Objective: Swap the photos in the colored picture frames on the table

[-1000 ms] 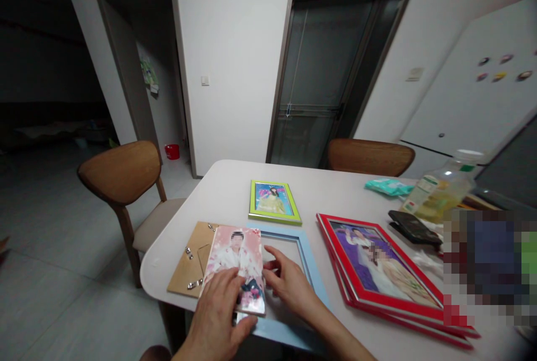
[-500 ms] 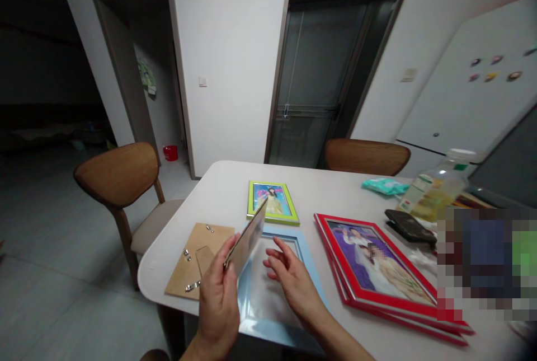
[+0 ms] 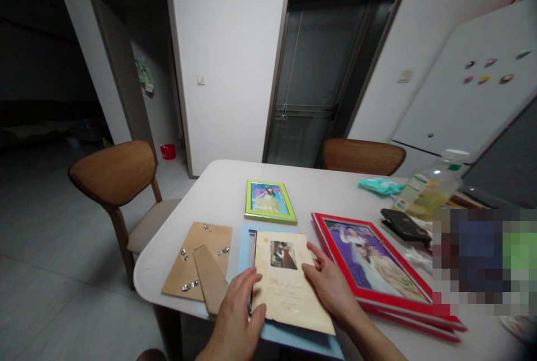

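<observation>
A cream printed sheet with a small picture lies over the light blue frame, a little askew. My left hand rests at the sheet's left edge, fingers apart. At its right edge, my right hand touches the sheet with thumb and fingers spread. To the left lies a brown backing board with metal clips and a stand leg. A green frame with a photo lies behind, and stacked red frames lie on the right.
On the right of the white table are a black phone, a teal packet and a bottle of yellow liquid. Wooden chairs stand at the left and behind.
The sheet, held upright in my left hand before, now lies flat over the blue frame. My right hand has moved onto its right edge, and my left hand has opened.
</observation>
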`<state>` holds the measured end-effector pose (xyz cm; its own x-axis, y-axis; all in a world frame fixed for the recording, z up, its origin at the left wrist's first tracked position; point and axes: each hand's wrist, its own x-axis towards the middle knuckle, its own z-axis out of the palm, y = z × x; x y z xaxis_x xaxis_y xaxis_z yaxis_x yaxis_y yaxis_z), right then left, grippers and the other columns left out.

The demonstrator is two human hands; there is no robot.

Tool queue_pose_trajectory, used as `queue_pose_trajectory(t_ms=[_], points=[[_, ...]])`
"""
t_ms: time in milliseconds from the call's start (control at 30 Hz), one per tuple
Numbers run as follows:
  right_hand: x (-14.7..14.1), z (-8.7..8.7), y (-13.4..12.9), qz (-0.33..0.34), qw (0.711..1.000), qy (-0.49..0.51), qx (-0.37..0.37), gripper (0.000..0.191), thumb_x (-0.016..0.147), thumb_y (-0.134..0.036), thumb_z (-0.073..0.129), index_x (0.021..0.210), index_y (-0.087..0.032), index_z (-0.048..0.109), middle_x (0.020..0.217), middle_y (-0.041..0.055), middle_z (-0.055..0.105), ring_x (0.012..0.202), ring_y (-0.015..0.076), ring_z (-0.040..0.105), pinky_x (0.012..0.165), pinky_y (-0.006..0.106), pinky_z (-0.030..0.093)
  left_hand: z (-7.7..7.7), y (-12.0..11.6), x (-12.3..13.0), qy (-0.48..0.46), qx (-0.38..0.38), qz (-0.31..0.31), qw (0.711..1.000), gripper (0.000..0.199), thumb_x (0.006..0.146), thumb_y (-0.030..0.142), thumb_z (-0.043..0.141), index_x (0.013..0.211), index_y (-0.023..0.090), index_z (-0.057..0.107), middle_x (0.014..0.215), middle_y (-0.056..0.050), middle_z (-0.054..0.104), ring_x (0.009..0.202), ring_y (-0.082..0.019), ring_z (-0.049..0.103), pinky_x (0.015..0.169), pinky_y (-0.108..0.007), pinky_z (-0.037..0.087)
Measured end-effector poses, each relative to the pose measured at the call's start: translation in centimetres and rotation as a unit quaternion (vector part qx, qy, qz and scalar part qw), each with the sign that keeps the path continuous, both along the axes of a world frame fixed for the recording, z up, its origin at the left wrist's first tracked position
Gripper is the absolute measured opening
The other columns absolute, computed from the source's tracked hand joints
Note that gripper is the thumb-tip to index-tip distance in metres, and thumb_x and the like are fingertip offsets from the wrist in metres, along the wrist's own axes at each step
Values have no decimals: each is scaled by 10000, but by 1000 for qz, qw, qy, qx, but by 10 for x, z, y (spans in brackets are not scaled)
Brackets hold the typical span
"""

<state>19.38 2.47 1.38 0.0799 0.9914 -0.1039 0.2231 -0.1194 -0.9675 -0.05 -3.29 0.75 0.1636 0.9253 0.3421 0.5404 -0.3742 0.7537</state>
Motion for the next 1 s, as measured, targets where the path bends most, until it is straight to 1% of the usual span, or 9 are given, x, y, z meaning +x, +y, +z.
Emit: queue_pose_trajectory(t_ms=[100, 200, 300, 433, 567, 700, 800, 900, 1000], points=[[-3, -4, 3, -9, 996, -80, 32, 576, 711, -222, 391, 1259, -83, 280, 736, 63, 658, 596, 178, 610, 573, 302, 473, -8, -2, 0, 76, 61, -54, 994, 402, 688, 99, 471, 1087, 148, 476, 1204, -133, 479, 1122, -241, 422, 911, -444, 383], [-7, -3, 5, -8, 977, -201, 73, 518, 714, -228, 392, 1207, -73, 379, 953, 118, 625, 825, 199, 595, 737, 319, 443, -13, -2, 0, 142, 69, -78, 984, 383, 693, 109, 488, 1075, 140, 484, 1199, -145, 483, 1124, -257, 419, 913, -481, 367], [-12, 3, 5, 17, 939, -328, 101, 479, 738, -247, 383, 1167, -40, 428, 1071, 168, 561, 975, 216, 527, 832, 315, 384, -10, -1, -1, 174, 61, -84, 979, 348, 696, 117, 495, 1043, 145, 507, 1167, -142, 515, 1092, -264, 454, 911, -510, 353], [-21, 6, -1, 36, 875, -463, 136, 368, 745, -275, 411, 1057, -119, 529, 1023, 155, 563, 945, 241, 510, 807, 350, 366, -5, 2, 2, 181, 59, -70, 979, 319, 684, 114, 497, 999, 159, 532, 1142, -130, 539, 1074, -264, 473, 901, -516, 361], [-24, 0, -6, 34, 833, -531, 153, 307, 727, -286, 454, 985, -168, 572, 1174, 148, 459, 1072, 273, 402, 829, 384, 331, -3, 2, 4, 197, 60, -80, 975, 301, 694, 126, 496, 990, 149, 545, 1096, -134, 572, 1066, -271, 480, 895, -515, 366], [-18, -2, -6, 42, 840, -520, 150, 333, 742, -314, 444, 1027, -179, 553, 1188, 148, 447, 1092, 282, 377, 840, 410, 313, -4, -1, -12, 197, 84, -71, 974, 388, 705, 146, 498, 1092, 181, 492, 1173, -116, 519, 1098, -246, 453, 916, -474, 360], [-23, 4, -6, 62, 862, -476, 162, 322, 752, -316, 435, 1023, -189, 554, 1168, 129, 469, 1080, 269, 388, 849, 403, 306, -7, -2, -47, 208, 95, -22, 973, 459, 696, 189, 531, 1148, 202, 452, 1221, -118, 472, 1127, -258, 418, 913, -472, 357], [-47, 14, -11, 124, 880, -417, 192, 335, 750, -282, 445, 1053, -170, 537, 1119, 111, 510, 1047, 236, 413, 871, 373, 291, -14, -2, -93, 241, 79, 46, 966, 513, 642, 249, 603, 1134, 187, 474, 1224, -144, 462, 1125, -300, 411, 892, -506, 354], [-88, 20, -19, 207, 873, -381, 224, 332, 742, -310, 466, 1043, -188, 534, 1012, 80, 562, 963, 221, 446, 847, 365, 296, -21, -2, -128, 275, 65, 102, 954, 524, 598, 248, 638, 1102, 189, 509, 1201, -151, 485, 1105, -322, 427, 873, -528, 352]])
